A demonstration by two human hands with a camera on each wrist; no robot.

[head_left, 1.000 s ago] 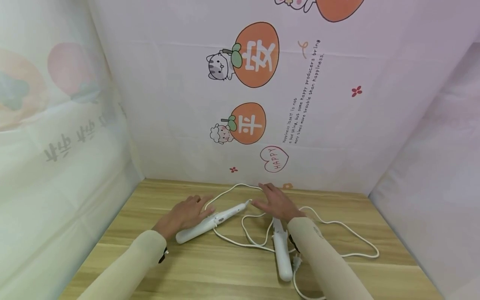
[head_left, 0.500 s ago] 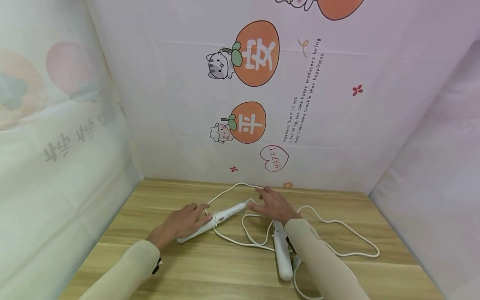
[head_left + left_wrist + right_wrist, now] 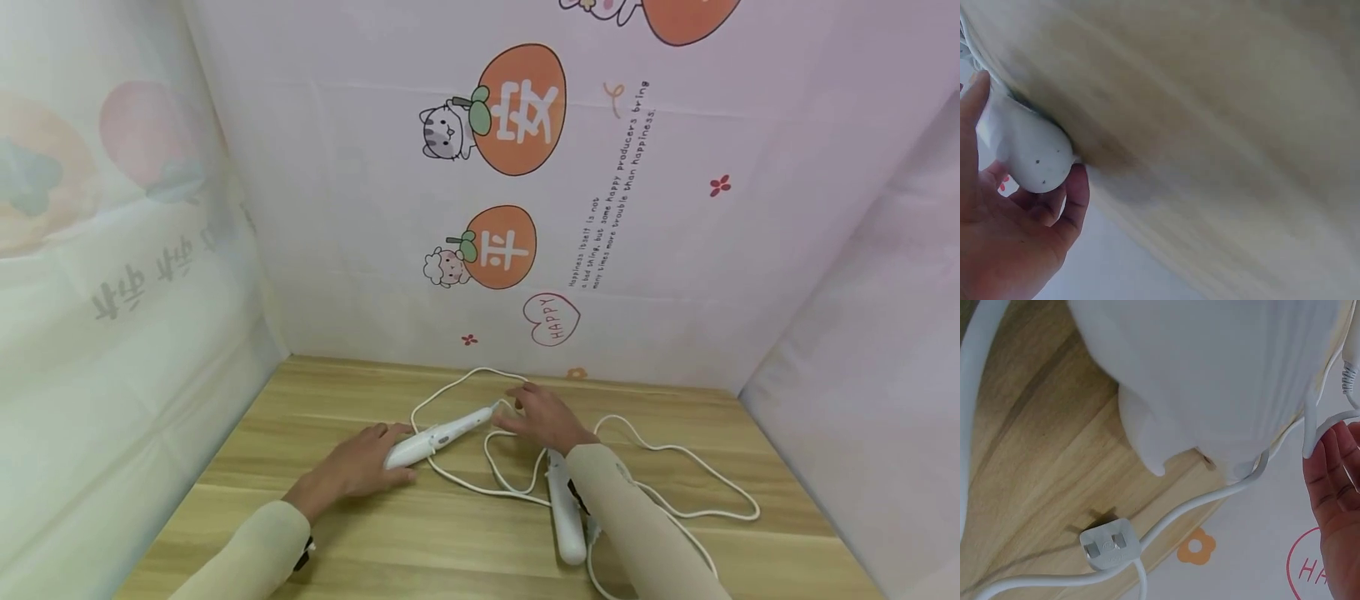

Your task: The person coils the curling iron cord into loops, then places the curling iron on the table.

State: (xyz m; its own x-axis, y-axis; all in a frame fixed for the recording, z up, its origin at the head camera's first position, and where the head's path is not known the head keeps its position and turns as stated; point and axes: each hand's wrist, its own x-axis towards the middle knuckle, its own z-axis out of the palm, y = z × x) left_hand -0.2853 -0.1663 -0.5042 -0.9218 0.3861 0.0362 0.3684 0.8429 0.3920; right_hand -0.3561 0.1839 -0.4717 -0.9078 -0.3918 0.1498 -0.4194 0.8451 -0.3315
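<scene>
A white corded hair straightener lies slanted on the wooden table. My left hand grips its wide rounded end, fingers on the far side and thumb on the near side. In the left wrist view the rounded end sits between the thumb and curled fingers. My right hand is beside the straightener's thin cord end. In the right wrist view its fingers are fairly straight at a loop of white cord; whether they press it, I cannot tell. A second white straightener lies partly under the right forearm.
White cord loops across the right side of the table. A two-pin plug lies close to the second straightener, mostly hidden in the head view. Printed cloth walls stand behind and at both sides.
My left hand has gone from lying over the first straightener to gripping its wide end from the left. My right hand has lowered slightly toward the cord end.
</scene>
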